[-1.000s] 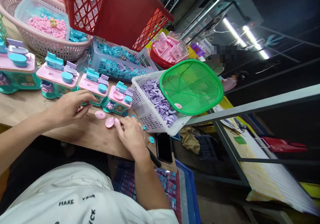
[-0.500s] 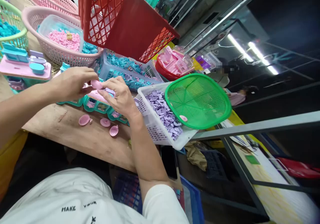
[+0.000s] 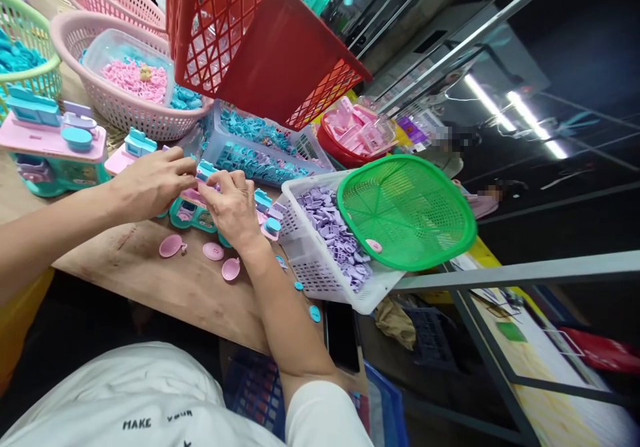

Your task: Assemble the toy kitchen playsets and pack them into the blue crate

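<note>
My left hand (image 3: 157, 184) is closed over the top of a small pink and teal toy kitchen (image 3: 193, 214), its fingertips pinching something too hidden to name. Beside it, my right hand (image 3: 231, 204) bends its fingers over the same toy, thumb near the pink top; what it grips is hidden. Similar toy kitchens stand on both sides, one of them large at the left (image 3: 55, 140). In front of the hands lie a pink pan (image 3: 171, 246), a pink disc (image 3: 213, 251) and another pink piece (image 3: 231, 269).
A white basket (image 3: 320, 280) of purple parts, topped by a green basket (image 3: 407, 214), stands to the right. Behind are a red crate (image 3: 270, 47), a clear bin (image 3: 260, 167) of teal parts and a pink basket (image 3: 125, 110). A phone (image 3: 343, 334) lies near the edge.
Both hands have lowered onto the toy kitchen; the pink round piece they held up between them is no longer visible there. The view has shifted slightly, showing teal discs beside my right forearm.
</note>
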The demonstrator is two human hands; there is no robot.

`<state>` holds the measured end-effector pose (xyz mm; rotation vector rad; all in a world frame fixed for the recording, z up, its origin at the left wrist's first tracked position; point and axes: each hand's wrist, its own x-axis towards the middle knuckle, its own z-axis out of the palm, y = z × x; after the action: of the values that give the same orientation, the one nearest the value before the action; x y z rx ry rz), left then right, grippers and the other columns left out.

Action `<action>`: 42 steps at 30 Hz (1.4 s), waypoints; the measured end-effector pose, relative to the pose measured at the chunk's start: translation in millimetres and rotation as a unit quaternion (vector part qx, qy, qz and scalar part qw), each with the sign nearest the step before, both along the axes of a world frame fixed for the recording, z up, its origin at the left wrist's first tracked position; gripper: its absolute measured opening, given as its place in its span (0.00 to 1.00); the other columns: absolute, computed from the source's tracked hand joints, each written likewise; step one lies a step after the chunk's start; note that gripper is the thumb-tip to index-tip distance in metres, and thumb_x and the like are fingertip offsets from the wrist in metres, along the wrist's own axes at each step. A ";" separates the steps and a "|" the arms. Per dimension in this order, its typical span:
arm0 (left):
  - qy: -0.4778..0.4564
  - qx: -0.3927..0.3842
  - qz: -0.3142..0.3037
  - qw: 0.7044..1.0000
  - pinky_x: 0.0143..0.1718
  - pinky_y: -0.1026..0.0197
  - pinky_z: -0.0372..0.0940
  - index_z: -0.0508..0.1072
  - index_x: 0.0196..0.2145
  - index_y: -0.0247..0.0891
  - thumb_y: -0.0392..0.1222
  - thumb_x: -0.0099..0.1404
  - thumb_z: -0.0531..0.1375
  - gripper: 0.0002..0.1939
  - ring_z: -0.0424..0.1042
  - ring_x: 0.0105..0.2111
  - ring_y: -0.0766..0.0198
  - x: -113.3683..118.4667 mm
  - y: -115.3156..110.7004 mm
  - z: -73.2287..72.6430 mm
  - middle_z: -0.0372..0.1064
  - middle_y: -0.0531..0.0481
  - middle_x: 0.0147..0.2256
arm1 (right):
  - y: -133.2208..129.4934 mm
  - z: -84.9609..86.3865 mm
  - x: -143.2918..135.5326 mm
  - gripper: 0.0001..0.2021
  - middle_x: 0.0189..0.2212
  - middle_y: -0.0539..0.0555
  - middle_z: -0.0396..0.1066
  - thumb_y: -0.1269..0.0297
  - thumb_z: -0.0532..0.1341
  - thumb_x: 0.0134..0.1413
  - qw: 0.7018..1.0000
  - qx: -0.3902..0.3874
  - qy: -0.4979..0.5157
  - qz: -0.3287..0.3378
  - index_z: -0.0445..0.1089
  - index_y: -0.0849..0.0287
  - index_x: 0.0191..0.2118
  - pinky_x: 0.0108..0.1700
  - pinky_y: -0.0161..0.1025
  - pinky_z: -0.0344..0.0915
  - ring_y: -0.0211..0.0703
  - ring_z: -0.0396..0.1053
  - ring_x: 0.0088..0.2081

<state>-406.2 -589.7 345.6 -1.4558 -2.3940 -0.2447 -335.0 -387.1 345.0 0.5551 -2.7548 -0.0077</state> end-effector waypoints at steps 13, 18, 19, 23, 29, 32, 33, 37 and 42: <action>-0.085 0.072 -0.024 0.993 0.53 0.41 0.67 0.81 0.43 0.41 0.37 0.64 0.57 0.14 0.70 0.47 0.46 3.7 3.0 -11.4 0.75 0.40 0.49 | 17.9 13.4 -8.6 0.14 0.49 0.53 0.78 0.55 0.55 0.75 0.996 0.003 -0.055 0.075 0.78 0.47 0.50 0.54 0.49 0.51 0.50 0.61 0.54; -0.097 0.076 -0.018 0.992 0.51 0.42 0.66 0.81 0.41 0.40 0.36 0.64 0.59 0.11 0.69 0.46 0.48 2.3 5.6 -12.7 0.76 0.42 0.47 | 16.6 20.0 -9.9 0.15 0.46 0.54 0.78 0.59 0.54 0.76 0.993 0.016 -0.069 0.092 0.78 0.49 0.48 0.56 0.50 0.51 0.51 0.61 0.55; -0.082 0.065 -0.007 0.994 0.50 0.42 0.66 0.80 0.41 0.40 0.36 0.64 0.58 0.11 0.69 0.46 0.47 3.4 6.5 -14.8 0.76 0.43 0.47 | 14.2 20.1 -9.1 0.15 0.46 0.54 0.78 0.61 0.53 0.76 0.993 0.019 -0.069 0.094 0.78 0.50 0.48 0.57 0.51 0.51 0.52 0.61 0.56; -0.022 0.037 0.041 0.998 0.47 0.40 0.65 0.79 0.40 0.39 0.33 0.65 0.55 0.12 0.68 0.47 0.44 9.9 11.5 -23.3 0.77 0.41 0.45 | 0.7 17.8 -4.4 0.14 0.46 0.57 0.77 0.68 0.53 0.75 0.995 0.026 -0.067 0.073 0.78 0.53 0.48 0.58 0.52 0.52 0.53 0.61 0.58; -0.045 0.067 0.034 0.996 0.55 0.37 0.62 0.78 0.37 0.41 0.35 0.67 0.56 0.10 0.68 0.51 0.44 13.6 14.9 -11.7 0.75 0.43 0.42 | -3.0 4.6 14.4 0.17 0.55 0.59 0.74 0.71 0.53 0.73 0.999 0.013 -0.038 0.013 0.75 0.53 0.57 0.62 0.53 0.52 0.54 0.61 0.63; -0.013 0.092 0.040 0.995 0.54 0.38 0.63 0.79 0.43 0.41 0.37 0.69 0.55 0.12 0.69 0.52 0.45 29.9 3.9 -12.0 0.75 0.42 0.49 | 6.6 -9.9 43.1 0.17 0.58 0.59 0.73 0.68 0.55 0.73 0.999 -0.037 0.002 -0.020 0.74 0.50 0.60 0.61 0.52 0.53 0.55 0.62 0.62; -0.001 0.099 0.043 0.994 0.52 0.40 0.64 0.78 0.46 0.41 0.38 0.71 0.54 0.13 0.69 0.52 0.45 39.4 -1.0 -16.5 0.74 0.41 0.50 | 9.7 -15.6 54.5 0.16 0.57 0.59 0.74 0.66 0.56 0.73 0.998 -0.054 0.008 -0.029 0.74 0.50 0.60 0.59 0.51 0.54 0.54 0.64 0.60; -0.012 0.122 0.070 0.990 0.44 0.46 0.68 0.77 0.50 0.36 0.45 0.73 0.55 0.16 0.72 0.44 0.47 84.8 -12.9 -50.7 0.75 0.37 0.47 | 10.5 -35.8 89.7 0.14 0.50 0.58 0.78 0.64 0.58 0.72 0.995 -0.080 -0.043 -0.027 0.77 0.54 0.57 0.52 0.46 0.60 0.50 0.69 0.52; -0.136 0.154 0.157 0.966 0.35 0.55 0.68 0.77 0.41 0.35 0.45 0.73 0.53 0.15 0.74 0.37 0.53 112.3 -9.6 -83.1 0.76 0.39 0.38 | -11.4 -51.5 95.2 0.13 0.45 0.58 0.80 0.64 0.59 0.72 0.983 -0.143 -0.108 -0.029 0.77 0.60 0.54 0.51 0.41 0.65 0.47 0.73 0.47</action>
<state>-293.9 -599.3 262.5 -0.9400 -2.6070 -0.7406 -239.8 -398.6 293.5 0.4171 -2.9070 0.4515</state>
